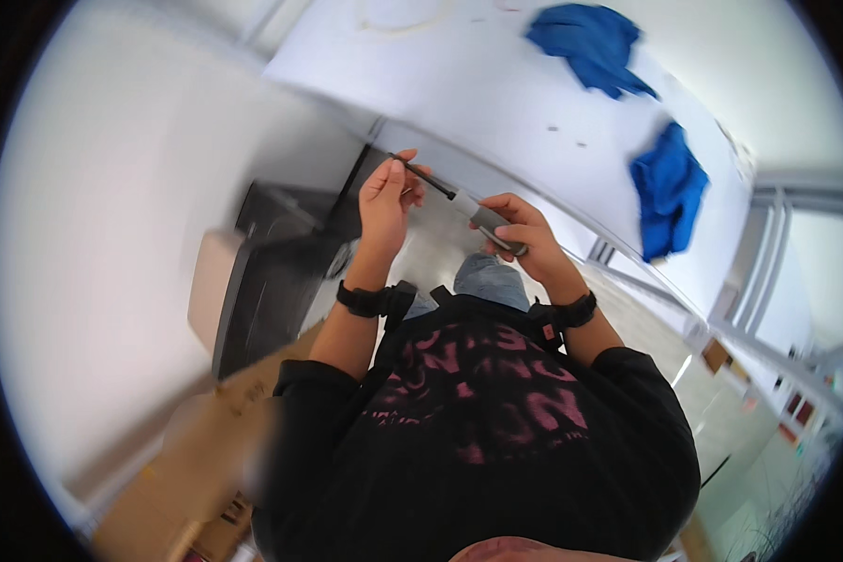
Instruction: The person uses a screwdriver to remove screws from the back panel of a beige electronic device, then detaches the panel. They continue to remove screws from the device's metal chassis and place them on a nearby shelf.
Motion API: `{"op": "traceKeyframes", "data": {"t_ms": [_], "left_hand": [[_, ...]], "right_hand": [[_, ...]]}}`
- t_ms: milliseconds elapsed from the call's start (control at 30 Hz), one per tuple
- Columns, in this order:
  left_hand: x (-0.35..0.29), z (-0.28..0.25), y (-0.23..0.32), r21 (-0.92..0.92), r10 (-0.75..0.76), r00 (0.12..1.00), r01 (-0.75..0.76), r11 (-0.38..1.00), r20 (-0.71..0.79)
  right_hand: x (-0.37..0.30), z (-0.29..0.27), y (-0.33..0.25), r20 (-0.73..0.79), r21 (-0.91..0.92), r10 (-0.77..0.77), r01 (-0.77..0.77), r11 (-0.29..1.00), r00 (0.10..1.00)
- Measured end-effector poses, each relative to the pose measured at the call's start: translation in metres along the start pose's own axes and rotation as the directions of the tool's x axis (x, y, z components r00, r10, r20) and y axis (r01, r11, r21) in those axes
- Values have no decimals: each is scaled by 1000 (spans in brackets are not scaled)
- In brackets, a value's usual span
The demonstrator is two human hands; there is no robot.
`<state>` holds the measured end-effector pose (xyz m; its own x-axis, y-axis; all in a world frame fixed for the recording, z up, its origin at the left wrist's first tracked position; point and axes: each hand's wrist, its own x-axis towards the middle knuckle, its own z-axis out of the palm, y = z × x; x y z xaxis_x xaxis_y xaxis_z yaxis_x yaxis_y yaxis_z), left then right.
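Observation:
A screwdriver [468, 204] with a grey handle and a long dark shaft is held slantwise in front of me, at the near edge of the white table [468, 84]. The fingers of my right hand [532, 240] are wrapped round its handle. My left hand [387, 197] pinches the far end of the shaft between thumb and fingers, and its other fingers curl loosely. The shaft's tip is partly hidden there. Each wrist wears a black strap.
Two crumpled blue cloths [590, 42] lie on the table's right part, with small dark bits [553, 128] between. A black object with a beige panel [217, 286] stands at my left, above cardboard boxes [244, 403]. Metal framing [759, 262] rises at the right.

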<state>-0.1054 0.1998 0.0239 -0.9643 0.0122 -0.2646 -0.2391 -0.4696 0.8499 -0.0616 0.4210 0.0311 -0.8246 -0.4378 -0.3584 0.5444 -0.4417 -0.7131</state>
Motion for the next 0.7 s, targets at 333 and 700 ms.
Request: {"op": "traceKeyframes", "data": {"t_ms": [333,700], "left_hand": [[-176,-192,11,-141,11,989,-32,989,-147],[-314,-348,53,-259,35,992,-65,964,-120]], "right_hand": [[-15,126,131,155,-246,265,-222,943,952],[-88,290,288,150,-101,135,-121,987,979]]}}
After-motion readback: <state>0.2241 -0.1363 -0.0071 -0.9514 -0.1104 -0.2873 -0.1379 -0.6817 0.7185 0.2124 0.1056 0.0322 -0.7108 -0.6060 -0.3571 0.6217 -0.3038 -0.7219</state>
